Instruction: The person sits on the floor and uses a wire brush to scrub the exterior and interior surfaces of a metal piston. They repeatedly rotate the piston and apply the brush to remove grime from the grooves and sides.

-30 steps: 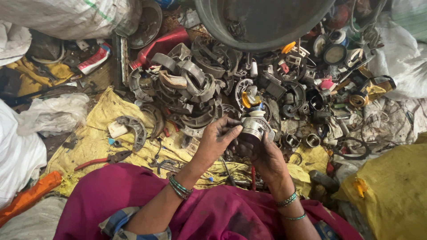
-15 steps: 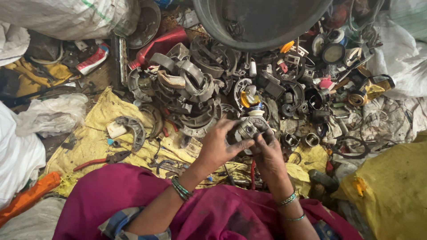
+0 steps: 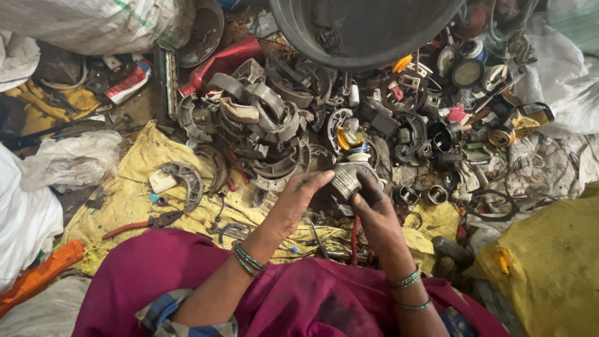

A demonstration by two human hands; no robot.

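Down in the head view, both hands held a small round ribbed metal part (image 3: pixel 345 181) above the scrap pile (image 3: pixel 268 125). The left hand (image 3: pixel 298 201) gripped its left side with curled fingers; the right hand (image 3: pixel 374 215) clasped it from below. Red-handled pliers (image 3: pixel 143 223) lay on the yellow sack (image 3: pixel 134 193) nearby, under a dark tub (image 3: pixel 368 28).

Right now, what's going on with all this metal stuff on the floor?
A person in a magenta garment sits over a heap of scrap metal parts. Both hands are on one small ribbed, cylinder-like metal piece: the left hand grips it from the left side, and the right hand holds it from the right. Red-handled pliers lie on the yellow sacking to the left, and a big dark tub stands beyond the heap.
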